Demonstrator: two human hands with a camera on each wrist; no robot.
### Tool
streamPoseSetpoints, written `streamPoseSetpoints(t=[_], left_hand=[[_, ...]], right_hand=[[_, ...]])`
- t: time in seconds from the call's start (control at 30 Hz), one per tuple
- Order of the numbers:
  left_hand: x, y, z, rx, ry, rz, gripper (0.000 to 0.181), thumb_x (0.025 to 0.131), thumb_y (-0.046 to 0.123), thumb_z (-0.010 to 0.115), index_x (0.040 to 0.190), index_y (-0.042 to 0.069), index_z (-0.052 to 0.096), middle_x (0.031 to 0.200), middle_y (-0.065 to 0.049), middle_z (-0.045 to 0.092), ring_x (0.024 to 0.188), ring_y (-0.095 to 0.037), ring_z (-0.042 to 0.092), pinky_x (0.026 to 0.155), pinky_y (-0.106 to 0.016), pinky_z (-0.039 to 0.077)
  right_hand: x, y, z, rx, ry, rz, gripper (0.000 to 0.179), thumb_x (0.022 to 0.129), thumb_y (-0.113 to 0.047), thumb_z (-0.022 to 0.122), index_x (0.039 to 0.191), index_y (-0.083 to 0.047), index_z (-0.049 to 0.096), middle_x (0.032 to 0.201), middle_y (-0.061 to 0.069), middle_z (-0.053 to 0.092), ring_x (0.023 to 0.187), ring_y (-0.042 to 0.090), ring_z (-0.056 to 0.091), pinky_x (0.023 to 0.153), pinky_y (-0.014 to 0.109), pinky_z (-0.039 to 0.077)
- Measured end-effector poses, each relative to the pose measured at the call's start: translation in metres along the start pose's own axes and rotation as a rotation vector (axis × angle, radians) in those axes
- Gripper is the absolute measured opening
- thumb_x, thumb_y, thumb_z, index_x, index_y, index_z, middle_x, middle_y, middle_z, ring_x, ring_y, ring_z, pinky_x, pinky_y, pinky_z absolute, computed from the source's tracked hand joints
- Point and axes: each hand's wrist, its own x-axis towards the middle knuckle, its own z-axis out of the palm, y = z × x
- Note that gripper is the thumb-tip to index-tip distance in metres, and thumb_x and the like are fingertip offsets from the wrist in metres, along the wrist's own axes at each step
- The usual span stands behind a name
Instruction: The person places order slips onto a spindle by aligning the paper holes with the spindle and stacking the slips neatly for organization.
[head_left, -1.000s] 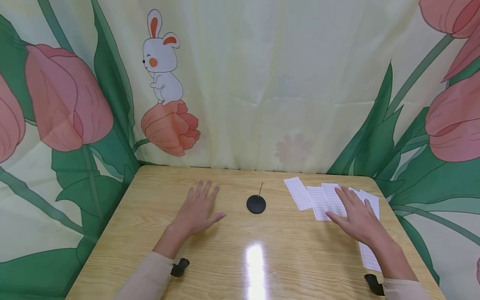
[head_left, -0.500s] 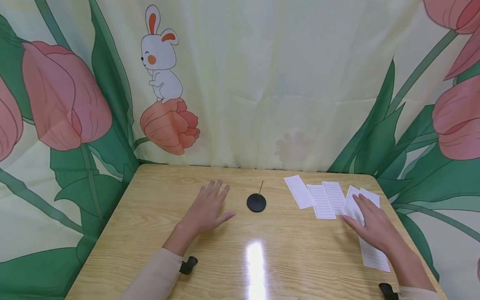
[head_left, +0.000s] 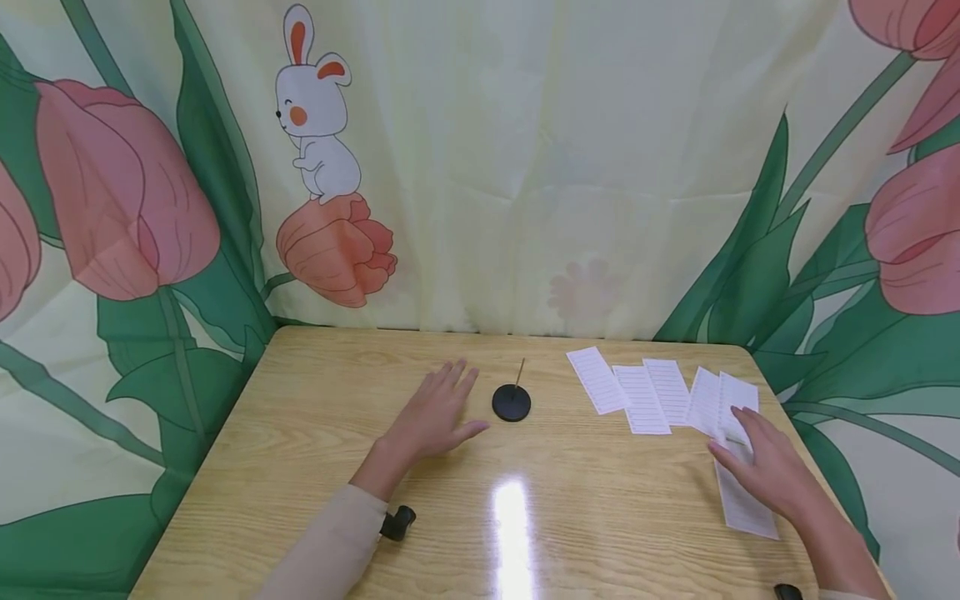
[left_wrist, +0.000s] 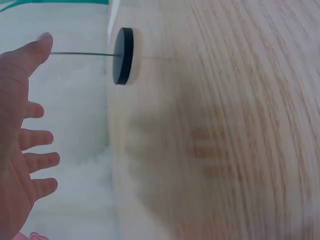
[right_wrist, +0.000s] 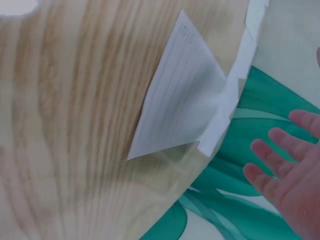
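- One printed backdrop, showing tulips and a rabbit, hangs behind a wood-grain bench.
- From the left, a beige sleeve with a small black device by its cuff leads to the left hand. Its fingers are extended and spread, holding nothing, raised above the bench.
- Just right of that hand, a round black base lies flat on the bench toward the back, with a thin stick standing up from it.
- Farther right, five lined paper slips lie in a row near the back edge: a leftmost slip, set slanting, a second slip, a third slip, a fourth slip and a fifth slip. Neighbouring edges overlap in places.
- Closer to the front lies a sixth slip, partly hidden by the right hand. That hand's fingers are extended and apart, gripping nothing, above the paper.
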Motion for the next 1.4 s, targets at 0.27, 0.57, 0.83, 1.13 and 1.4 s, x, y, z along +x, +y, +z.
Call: streamPoseSetpoints(t=[0.27, 0.57, 0.83, 1.13, 1.4], left_hand=[[0.014, 0.003, 0.014, 0.022, 0.014, 0.047, 0.09, 0.098, 0.064, 0.057, 0.161, 0.005, 0.031, 0.164, -0.019, 0.035, 0.151, -0.037, 0.037, 0.122, -0.051, 0.033], [0.029, 0.014, 0.025, -0.06, 0.01, 0.057, 0.092, 0.096, 0.06, 0.065, 0.16, 0.002, 0.033, 0.163, -0.019, 0.038, 0.15, -0.035, 0.039, 0.121, -0.049, 0.035], [0.042, 0.024, 0.036, -0.193, -0.002, -0.021, 0.092, 0.091, 0.056, 0.073, 0.159, 0.007, 0.036, 0.162, -0.013, 0.041, 0.147, -0.032, 0.043, 0.119, -0.049, 0.038], [0.055, 0.031, 0.047, -0.385, -0.026, -0.139, 0.091, 0.089, 0.045, 0.081, 0.16, 0.01, 0.036, 0.16, -0.013, 0.043, 0.148, -0.035, 0.04, 0.118, -0.051, 0.039], [0.06, 0.032, 0.056, -0.491, 0.012, -0.186, 0.086, 0.086, 0.032, 0.086, 0.155, 0.006, 0.043, 0.151, -0.016, 0.051, 0.139, -0.033, 0.046, 0.111, -0.046, 0.046]], right_hand=[[-0.008, 0.019, 0.004, 0.012, 0.006, 0.03, 0.086, 0.103, -0.048, 0.058, 0.146, 0.022, 0.032, 0.141, 0.05, 0.034, 0.128, 0.065, 0.034, 0.1, 0.077, 0.032], [-0.011, 0.04, 0.006, -0.013, -0.086, 0.163, 0.093, 0.104, -0.055, 0.052, 0.136, 0.031, 0.035, 0.129, 0.053, 0.042, 0.118, 0.065, 0.042, 0.097, 0.073, 0.04], [-0.011, 0.044, 0.008, 0.02, -0.169, 0.272, 0.096, 0.099, -0.061, 0.057, 0.127, 0.03, 0.043, 0.113, 0.046, 0.054, 0.099, 0.052, 0.055, 0.086, 0.061, 0.05], [-0.012, 0.036, 0.016, 0.049, -0.209, 0.367, 0.094, 0.091, -0.062, 0.068, 0.118, 0.027, 0.052, 0.101, 0.036, 0.058, 0.089, 0.04, 0.053, 0.077, 0.048, 0.05], [-0.012, 0.036, 0.021, 0.042, -0.223, 0.38, 0.08, 0.094, -0.05, 0.07, 0.116, 0.026, 0.055, 0.094, 0.03, 0.061, 0.085, 0.035, 0.052, 0.071, 0.042, 0.046]])
